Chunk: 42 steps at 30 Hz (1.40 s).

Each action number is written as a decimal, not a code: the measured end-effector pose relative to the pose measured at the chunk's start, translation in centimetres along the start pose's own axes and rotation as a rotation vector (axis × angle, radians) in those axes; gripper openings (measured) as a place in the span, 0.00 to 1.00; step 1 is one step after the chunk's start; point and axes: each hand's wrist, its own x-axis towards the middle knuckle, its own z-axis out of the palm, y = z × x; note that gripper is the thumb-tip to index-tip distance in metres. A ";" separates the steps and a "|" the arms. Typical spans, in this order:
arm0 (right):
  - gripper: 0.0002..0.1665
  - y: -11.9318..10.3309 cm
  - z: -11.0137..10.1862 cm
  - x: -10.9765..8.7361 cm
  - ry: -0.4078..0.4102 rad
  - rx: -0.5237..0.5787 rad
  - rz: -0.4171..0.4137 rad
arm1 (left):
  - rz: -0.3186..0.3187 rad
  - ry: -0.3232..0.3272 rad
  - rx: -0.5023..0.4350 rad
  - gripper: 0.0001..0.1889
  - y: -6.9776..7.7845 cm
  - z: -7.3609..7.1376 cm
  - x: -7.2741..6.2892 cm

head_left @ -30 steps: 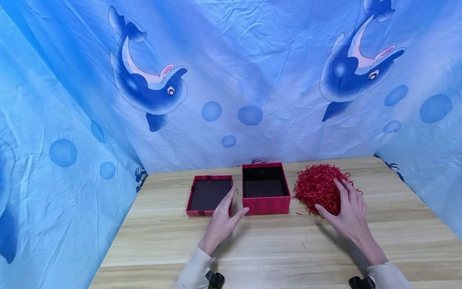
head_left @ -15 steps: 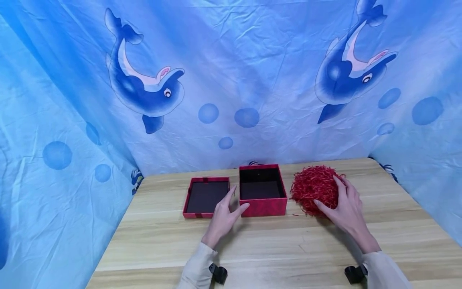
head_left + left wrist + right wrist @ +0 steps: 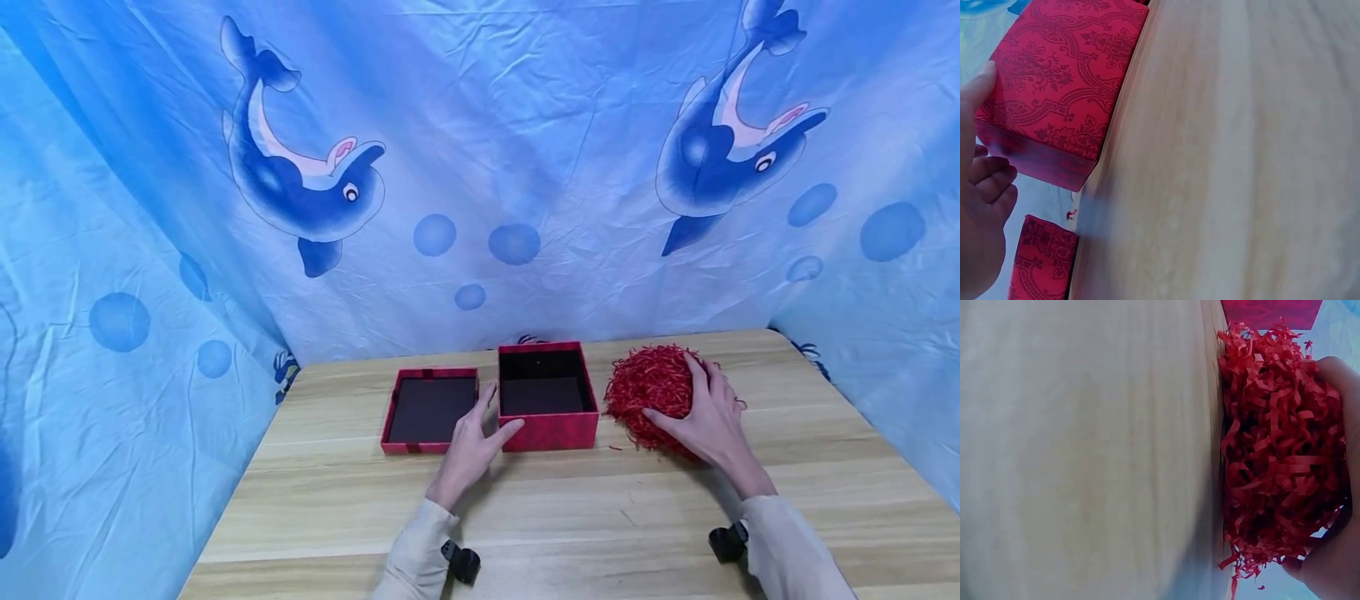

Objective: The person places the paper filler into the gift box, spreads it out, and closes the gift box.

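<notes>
Left hand [image 3: 467, 450] – relaxed, nothing gripped, fingers reaching into the gap between the lid and the box, thumb in front of the box's near wall at its left end. Can't tell if the thumb touches. Box [image 3: 551, 432] is red with a dark inside, set open side up at the middle of the far half of the counter [image 3: 600, 533]. Left wrist view shows a scroll-and-flower pattern on the box wall. Lid [image 3: 432, 410] sits just left of the box, apart from it, lying flat with its dark inner face up and its red rim around it. Shredded paper [image 3: 645, 387] is a loose red heap on the counter, just right of the box. Right hand [image 3: 708, 421] is at the right side of that heap, thumb at the near side, fingers curved over the top – can't tell if it has an actual grip or just rests there. Right wrist view shows the strands filling the space inside that curve. One loose scrap [image 3: 615, 448] lies on the counter, just in front of the heap. Both sleeves [image 3: 420, 546] are pale. Backdrop behind the counter: blue cloth [image 3: 465, 133], creased, printed with dolphins [image 3: 307, 179] and round bubbles.
</notes>
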 end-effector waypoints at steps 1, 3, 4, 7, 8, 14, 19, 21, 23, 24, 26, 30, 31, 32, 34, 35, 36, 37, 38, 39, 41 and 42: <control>0.71 0.1 0.0 0.1 -0.008 0.005 0.002 | 0.003 -0.001 -0.002 0.44 -0.1 0.0 0.0; 0.71 0.2 0.1 0.3 -0.025 0.013 0.004 | 0.005 -0.004 -0.003 0.44 -0.1 0.1 0.1; 0.72 0.3 0.2 0.4 -0.036 0.014 0.006 | 0.004 -0.005 -0.005 0.44 -0.1 0.1 0.1; 0.73 0.5 0.3 0.7 -0.086 0.013 0.020 | 0.010 -0.008 -0.011 0.44 -0.2 0.1 0.1; 0.73 0.5 0.4 0.8 -0.108 0.009 0.028 | 0.009 -0.008 -0.012 0.44 -0.3 0.1 0.1; 0.71 0.4 0.6 0.8 -0.224 0.013 0.062 | 0.039 -0.011 -0.022 0.44 -0.4 0.1 0.1; 0.67 0.5 0.5 0.5 -0.248 0.042 0.065 | 0.034 -0.010 -0.034 0.44 -0.4 0.1 0.2; 0.65 0.5 0.5 0.5 -0.239 0.049 0.060 | 0.026 -0.012 -0.033 0.44 -0.5 0.1 0.2; 0.62 0.5 0.4 0.5 -0.226 0.051 0.054 | 0.022 -0.012 -0.031 0.44 -0.6 0.1 0.2; 0.61 0.5 0.4 0.5 -0.217 0.053 0.051 | 0.022 -0.012 -0.030 0.44 -0.6 0.1 0.2; 0.59 0.6 0.4 0.4 -0.203 0.059 0.048 | 0.019 -0.013 -0.029 0.44 -0.7 0.2 0.2; 0.55 0.7 0.5 0.2 -0.170 0.077 0.048 | 0.015 -0.018 -0.029 0.44 -0.6 0.2 0.2; 0.55 0.7 0.5 0.2 -0.163 0.083 0.046 | 0.013 -0.019 -0.031 0.44 -0.6 0.2 0.2; 0.54 0.7 0.6 0.1 -0.151 0.087 0.041 | 0.011 -0.019 -0.030 0.44 -0.5 0.2 0.2; 0.53 0.7 0.6 0.0 -0.126 0.101 0.035 | 0.009 -0.019 -0.030 0.44 -0.5 0.3 0.2; 0.53 0.7 0.6 0.0 -0.115 0.109 0.034 | 0.008 -0.019 -0.030 0.45 -0.5 0.3 0.3; 0.52 0.7 0.5 0.0 -0.102 0.123 0.035 | 0.008 -0.017 -0.030 0.45 -0.4 0.3 0.3; 0.52 0.6 0.5 0.0 -0.090 0.142 0.037 | 0.007 -0.016 -0.030 0.44 -0.5 0.3 0.3; 0.51 0.5 0.4 0.0 -0.081 0.163 0.043 | 0.007 -0.013 -0.028 0.44 -0.5 0.2 0.3; 0.51 0.3 0.3 0.0 -0.072 0.186 0.052 | 0.007 -0.012 -0.028 0.44 -0.5 0.2 0.4; 0.51 0.0 0.2 0.0 -0.062 0.231 0.072 | 0.005 -0.011 -0.025 0.45 -0.5 0.2 0.4; 0.51 -0.2 0.1 0.0 -0.058 0.253 0.082 | 0.003 -0.010 -0.024 0.44 -0.4 0.2 0.4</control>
